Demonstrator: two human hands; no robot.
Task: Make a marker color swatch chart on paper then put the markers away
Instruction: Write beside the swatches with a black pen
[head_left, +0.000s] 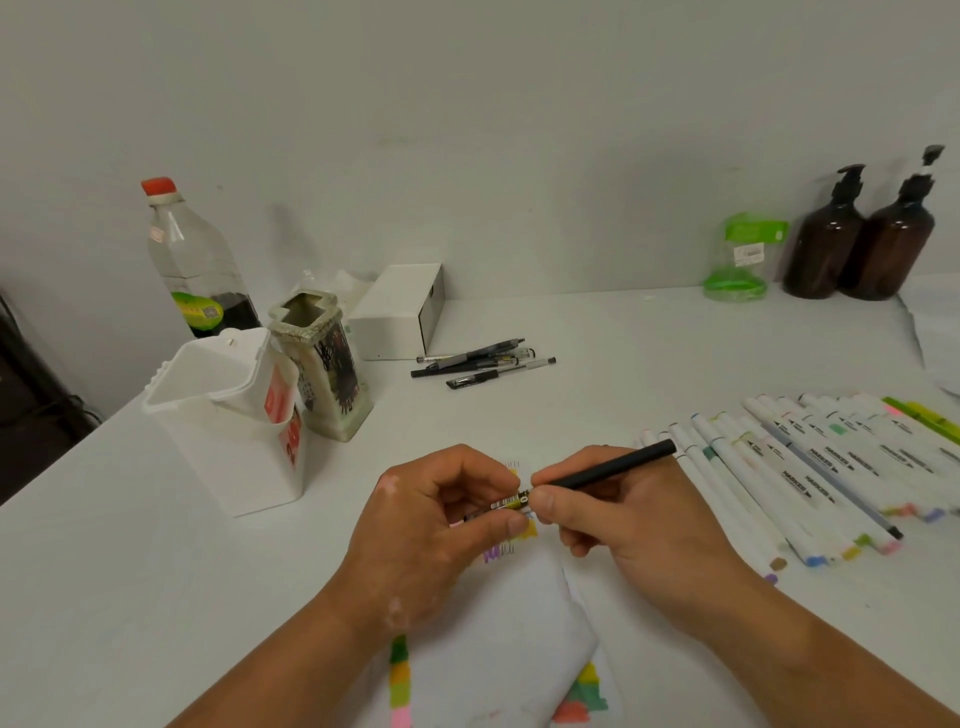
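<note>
My left hand (436, 514) pinches a short cap (511, 502) with a yellow-green and barcode label. My right hand (623, 514) grips a slim black pen (613, 465), its tip end meeting the cap between my thumbs. Both hands hover over the white swatch paper (509, 639), which carries coloured patches in green, orange, pink, yellow and purple. A row of several white markers (810, 467) with coloured caps lies on the table to the right of my right hand.
A white plastic holder (228, 410) and a patterned pen cup (327, 374) stand at left, with a red-capped bottle (192, 260) behind. Several black pens (478, 361) lie by a white box (400, 312). Two brown pump bottles (862, 239) and a green container (737, 260) stand back right.
</note>
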